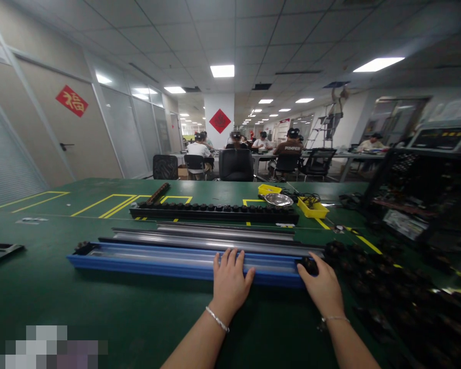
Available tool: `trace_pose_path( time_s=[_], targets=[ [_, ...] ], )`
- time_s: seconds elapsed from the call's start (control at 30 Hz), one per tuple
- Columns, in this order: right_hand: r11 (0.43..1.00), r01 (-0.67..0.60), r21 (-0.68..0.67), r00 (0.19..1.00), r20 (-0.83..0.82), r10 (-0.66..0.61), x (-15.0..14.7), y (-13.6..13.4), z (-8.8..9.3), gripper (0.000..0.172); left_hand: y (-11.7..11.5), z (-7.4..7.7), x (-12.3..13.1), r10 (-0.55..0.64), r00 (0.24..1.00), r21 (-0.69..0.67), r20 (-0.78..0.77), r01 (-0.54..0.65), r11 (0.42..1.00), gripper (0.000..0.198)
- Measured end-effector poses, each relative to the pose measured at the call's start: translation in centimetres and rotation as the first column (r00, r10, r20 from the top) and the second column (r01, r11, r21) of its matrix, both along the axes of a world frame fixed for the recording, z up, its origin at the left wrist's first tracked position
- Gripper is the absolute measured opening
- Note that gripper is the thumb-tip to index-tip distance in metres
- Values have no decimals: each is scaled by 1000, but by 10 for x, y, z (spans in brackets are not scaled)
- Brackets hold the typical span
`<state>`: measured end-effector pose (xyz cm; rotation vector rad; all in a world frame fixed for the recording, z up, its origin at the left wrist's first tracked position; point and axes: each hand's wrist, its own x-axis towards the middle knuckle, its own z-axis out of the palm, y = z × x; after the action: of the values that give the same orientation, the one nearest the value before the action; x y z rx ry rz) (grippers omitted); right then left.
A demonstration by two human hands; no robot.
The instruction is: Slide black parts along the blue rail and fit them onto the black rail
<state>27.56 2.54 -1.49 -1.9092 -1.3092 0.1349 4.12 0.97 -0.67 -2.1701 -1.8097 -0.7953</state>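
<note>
A long blue channel-shaped tray [146,267] lies crosswise on the green table in front of me. My left hand [230,279] rests on its near wall with fingers spread over the channel, holding nothing. At the tray's right end my right hand [325,287] has thumb and fingers around a small black part [308,265]; its exact kind is hard to make out. Another dark piece [85,247] sits in the tray's left end. Just behind, long dark-edged strips with a clear or silvery middle [207,240] lie parallel to the tray.
Farther back stands a black rail [215,214] with a row of round black parts. Yellow bins [314,209] and a silver dish [278,199] are behind it to the right. Many dark parts [407,292] cover the right side, near an open black case [418,200]. People sit beyond.
</note>
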Motion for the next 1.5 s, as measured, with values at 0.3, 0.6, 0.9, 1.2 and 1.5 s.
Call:
trace_pose_path(
  time_s=[0.3,0.6,0.9,1.2,1.5],
  targets=[
    [997,49,-60,995,-85,-54,5,-2,3,58,0,0,0,2,999,-2,34,-2,1000,45],
    [994,78,-71,990,-112,-86,8,-2,6,57,0,0,0,5,1000,-7,31,-5,1000,46],
    [992,105,-65,991,-75,-109,9,-1,6,57,-1,3,0,-5,998,-20,58,6,1000,46],
    [989,135,-61,985,-96,-140,13,1,2,57,-1,1,-1,-11,998,-14,61,12,1000,47],
    [977,179,-113,975,-109,-191,12,2,5,54,-1,1,-1,-13,998,-14,62,14,1000,49]
  ],
)
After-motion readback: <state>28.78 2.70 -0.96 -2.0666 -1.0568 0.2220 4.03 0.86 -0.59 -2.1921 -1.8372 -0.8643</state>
